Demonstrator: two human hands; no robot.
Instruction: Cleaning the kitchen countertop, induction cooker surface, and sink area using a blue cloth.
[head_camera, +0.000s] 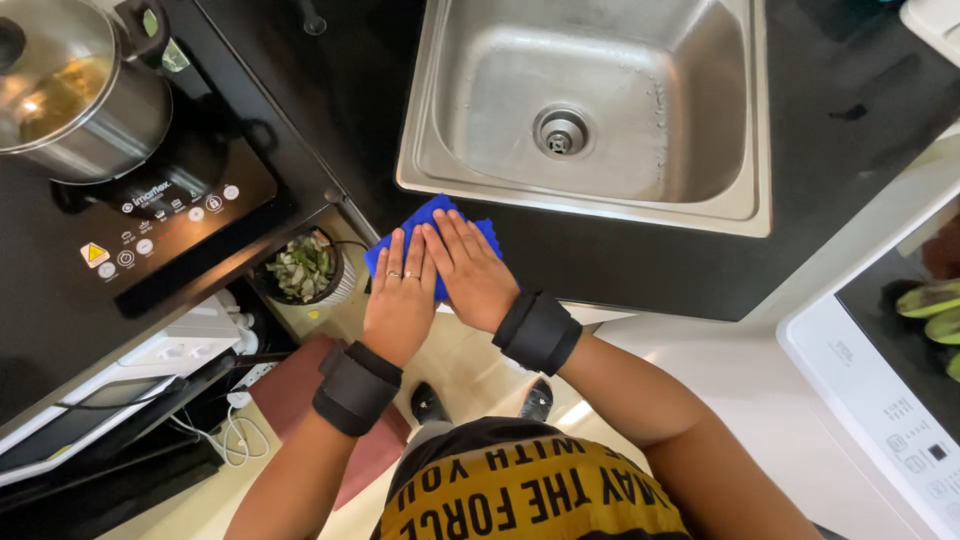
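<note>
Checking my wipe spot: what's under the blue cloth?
The blue cloth lies on the black countertop before the sink, pressed flat by left hand and right hand. The surface beneath is covered.

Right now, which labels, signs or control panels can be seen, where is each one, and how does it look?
Control panel: front of the black cooktop, left; round white icons.
Warning sticker: cooktop's front left; yellow triangle on white.
Button panel: white appliance, right edge; small dark squares.
Both hands, left hand and right hand, press a blue cloth.
</note>
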